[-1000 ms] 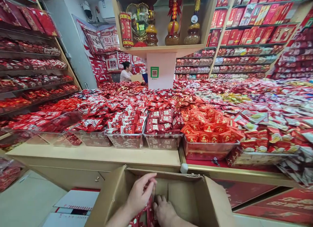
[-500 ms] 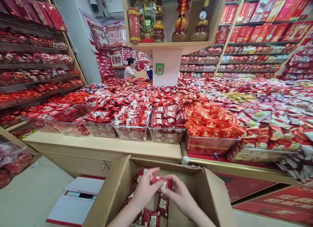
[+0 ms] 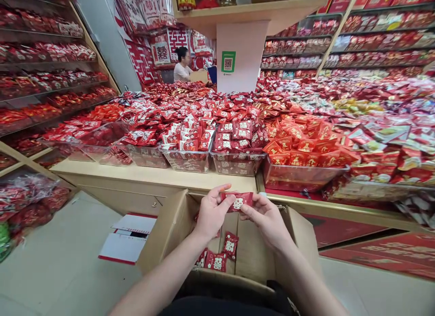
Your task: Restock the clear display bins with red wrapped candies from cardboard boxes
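A small dark red packet (image 3: 238, 200) with white characters is stretched level between both hands, above an open cardboard box (image 3: 163, 234). My left hand (image 3: 213, 209) pinches its left end with the thumb in front. At the right end, my right hand (image 3: 263, 215) grips it between thumb and fingers. Inside the box lie several matching packets, one at the middle (image 3: 230, 243) and others nearer its front wall (image 3: 215, 260). My hands and forearms hide part of the box's inside.
Clear bins of packets, including a dark red pile (image 3: 234, 137) and an orange-red one (image 3: 306, 153), line the counter (image 3: 142, 174) ahead. White-and-red flat boxes (image 3: 122, 248) lie on the floor at left. A person (image 3: 182, 66) is in the background.
Both hands have risen toward the box's far edge with the packet, which now faces me flat. The view has tilted downward, and more of the forearms shows.
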A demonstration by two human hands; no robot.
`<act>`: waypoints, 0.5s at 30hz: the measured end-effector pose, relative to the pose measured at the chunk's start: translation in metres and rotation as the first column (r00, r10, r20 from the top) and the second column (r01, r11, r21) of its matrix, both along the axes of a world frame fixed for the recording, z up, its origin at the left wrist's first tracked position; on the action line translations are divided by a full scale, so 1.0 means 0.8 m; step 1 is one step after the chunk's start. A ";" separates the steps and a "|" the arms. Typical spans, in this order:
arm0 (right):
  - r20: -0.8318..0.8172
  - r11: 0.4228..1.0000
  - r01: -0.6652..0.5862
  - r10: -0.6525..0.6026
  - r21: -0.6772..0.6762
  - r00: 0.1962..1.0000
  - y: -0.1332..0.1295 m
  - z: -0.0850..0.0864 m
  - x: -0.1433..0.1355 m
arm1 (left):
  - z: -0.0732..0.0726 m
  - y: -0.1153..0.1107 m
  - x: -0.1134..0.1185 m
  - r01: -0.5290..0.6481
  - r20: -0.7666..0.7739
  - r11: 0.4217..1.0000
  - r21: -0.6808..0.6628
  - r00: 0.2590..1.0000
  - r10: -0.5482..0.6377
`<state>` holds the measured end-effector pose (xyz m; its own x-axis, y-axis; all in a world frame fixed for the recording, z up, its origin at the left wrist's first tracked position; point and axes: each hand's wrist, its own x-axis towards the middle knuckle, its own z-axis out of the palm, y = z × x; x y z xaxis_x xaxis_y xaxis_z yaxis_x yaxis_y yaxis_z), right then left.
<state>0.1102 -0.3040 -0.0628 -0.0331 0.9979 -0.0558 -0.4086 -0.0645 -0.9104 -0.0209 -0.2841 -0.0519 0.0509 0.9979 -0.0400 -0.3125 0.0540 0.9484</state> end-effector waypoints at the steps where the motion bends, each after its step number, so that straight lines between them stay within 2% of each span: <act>1: 0.012 1.000 0.013 -0.013 -0.002 1.000 0.000 0.000 0.000 | -0.001 0.000 0.001 -0.007 0.005 1.000 0.001 1.000 0.007; 4: 0.041 0.998 0.064 -0.064 0.001 0.997 0.002 0.000 0.000 | -0.003 -0.001 0.001 -0.004 0.043 1.000 -0.022 0.999 0.004; 6: 0.058 0.997 0.070 -0.071 0.024 0.996 0.003 -0.003 0.001 | -0.005 -0.003 0.000 0.073 0.083 0.995 -0.073 0.994 -0.067; 8: 0.089 0.998 0.031 -0.035 0.046 0.995 0.002 -0.006 0.005 | -0.008 -0.004 -0.003 0.145 0.102 0.982 -0.125 0.986 -0.132; 11: 0.219 0.995 -0.013 -0.008 0.095 0.976 0.000 -0.012 0.012 | -0.014 -0.005 -0.008 0.146 0.081 0.976 -0.159 0.988 -0.135; 13: 0.380 0.977 0.050 -0.128 0.208 0.916 0.000 -0.013 0.015 | -0.016 -0.007 -0.007 0.089 0.058 0.985 -0.146 0.995 -0.081; 15: 0.526 0.912 0.109 -0.322 0.395 0.787 -0.001 -0.012 0.013 | -0.015 -0.012 -0.004 0.033 0.064 0.990 -0.137 0.998 -0.025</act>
